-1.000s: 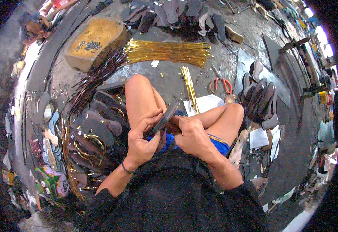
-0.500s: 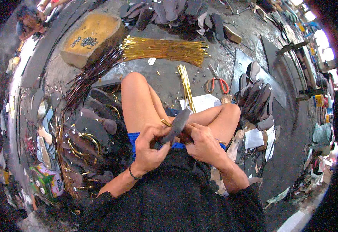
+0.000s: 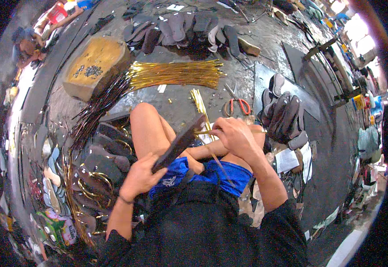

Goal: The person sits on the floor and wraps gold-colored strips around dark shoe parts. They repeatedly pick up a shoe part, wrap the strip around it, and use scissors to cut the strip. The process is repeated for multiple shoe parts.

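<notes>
My left hand (image 3: 141, 175) is closed around the lower end of a dark shoe sole (image 3: 179, 143), which tilts up and to the right above my lap. At the sole's upper end, my right hand (image 3: 235, 135) pinches a narrow gold strip (image 3: 206, 132) that reaches from the sole's edge. A thin length of strip also trails below that hand over my blue shorts. Just beyond my legs lies a small bunch of gold strips (image 3: 199, 103). Scissors with red handles (image 3: 237, 107) rest on the floor to its right.
A big bundle of gold strips (image 3: 176, 74) lies ahead, beside a wooden block (image 3: 114, 50) with small dark pieces on top. Dark soles (image 3: 292, 111) are stacked at the right, with more soles (image 3: 176, 27) at the back. Soles with gold-coloured strips (image 3: 98, 178) crowd my left side.
The sole has swung from upright in front of me to a longer slant, my left hand moving lower and left. My right hand has moved up and right, drawing the gold strip out.
</notes>
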